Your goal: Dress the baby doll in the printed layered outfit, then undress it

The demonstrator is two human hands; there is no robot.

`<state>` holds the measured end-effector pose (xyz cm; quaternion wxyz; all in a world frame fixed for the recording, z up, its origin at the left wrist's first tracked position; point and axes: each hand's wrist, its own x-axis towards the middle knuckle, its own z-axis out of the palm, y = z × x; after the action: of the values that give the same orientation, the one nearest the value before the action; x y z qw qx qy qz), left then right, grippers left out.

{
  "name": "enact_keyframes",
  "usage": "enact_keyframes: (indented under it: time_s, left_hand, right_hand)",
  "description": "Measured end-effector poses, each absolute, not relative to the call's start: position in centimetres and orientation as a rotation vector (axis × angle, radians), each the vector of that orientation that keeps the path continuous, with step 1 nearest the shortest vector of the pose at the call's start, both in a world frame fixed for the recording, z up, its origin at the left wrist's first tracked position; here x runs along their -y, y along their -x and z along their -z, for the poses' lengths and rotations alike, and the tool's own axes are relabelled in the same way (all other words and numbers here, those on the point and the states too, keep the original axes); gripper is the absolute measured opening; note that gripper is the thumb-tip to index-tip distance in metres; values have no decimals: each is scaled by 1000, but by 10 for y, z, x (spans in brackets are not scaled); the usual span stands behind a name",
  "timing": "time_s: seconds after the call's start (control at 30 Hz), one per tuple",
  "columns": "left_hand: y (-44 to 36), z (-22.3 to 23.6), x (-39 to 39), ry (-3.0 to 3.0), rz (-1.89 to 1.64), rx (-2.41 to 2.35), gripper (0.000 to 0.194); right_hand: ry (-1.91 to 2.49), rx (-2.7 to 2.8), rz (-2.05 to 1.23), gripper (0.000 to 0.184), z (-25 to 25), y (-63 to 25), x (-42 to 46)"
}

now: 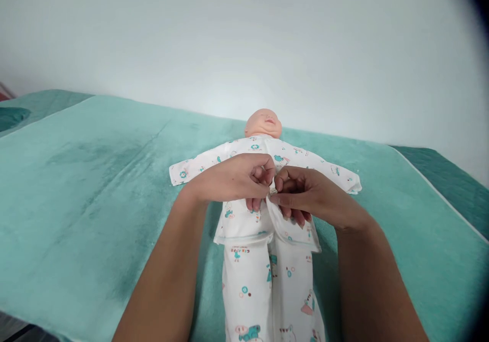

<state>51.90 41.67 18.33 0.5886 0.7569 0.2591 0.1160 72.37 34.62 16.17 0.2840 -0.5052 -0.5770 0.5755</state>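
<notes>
1. Baby doll (263, 123) lies on its back, head at the far end; legs run toward the wearer and out of the lower frame.
2. Dressed in a white printed long-sleeved shirt (244, 225) and matching trousers (248, 281). Both sleeves (200, 169) spread out sideways, slanting slightly toward the wearer.
3. Shirt sits at centre of view, directly under and between the two hands; its hem overlaps the top of the trousers.
4. Left hand (239, 177) comes in from the left over the doll's torso. Thumb and forefinger appear to pinch the front edge (272, 188) of the shirt; the other fingers curl below, tips near the cloth.
5. Right hand (311, 193) comes in from the opposite side. Thumb and forefinger close on the same edge, from its other side; remaining fingers bend down over the shirt front.
6. Key relation: the front edge lies in the narrow space between the two sets of fingertips. Its long axis runs head to foot, roughly straight away from the wearer, crossing the line between the hands. Neither hand is clearly nearer; they almost meet there.
7. Small detail at the pinch, perhaps a fastener; too small to tell.
8. Under the doll, a teal cloth (95, 189), softly creased at left. Pale wall (229, 41) beyond.
</notes>
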Motion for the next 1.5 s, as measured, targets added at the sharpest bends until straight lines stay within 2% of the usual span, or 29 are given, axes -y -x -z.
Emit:
enact_keyframes:
  time_s: [0.37,0.57,0.67,0.77,0.87,1.0,1.13,1.33,1.5]
  left_hand:
    - [-515,-182,-418,-1724,-169,-543,14]
    - [-515,-181,-418,-1654,-96,-475,27]
    - [-514,-181,-419,-1642,-67,-433,27]
    - [-514,-179,-420,-1632,-214,-436,20]
    - [-516,-177,-423,-1654,-550,-504,14]
    - [-519,-174,-424,-1633,-835,-525,10]
    - [-522,-176,-420,-1670,-771,-494,12]
    - [-524,-179,-417,-1824,-615,-702,19]
    - [-526,-176,-419,-1779,-688,-707,21]
  right_hand:
    - [1224,1558,-1543,24,-158,-729,-347]
    - [1016,1362,-1437,35,-145,-733,-351]
    - [863,1220,-1456,37,-141,-736,-354]
    - [662,1131,-1453,41,-140,-736,-356]
    - [438,1063,-1439,48,-141,-735,-358]
    - [344,958,-1440,51,-141,-734,-358]
    - [402,990,-1445,51,-142,-731,-358]
    - [457,1032,-1440,51,-145,-727,-357]
    - [475,1033,-1440,50,-144,-727,-357]
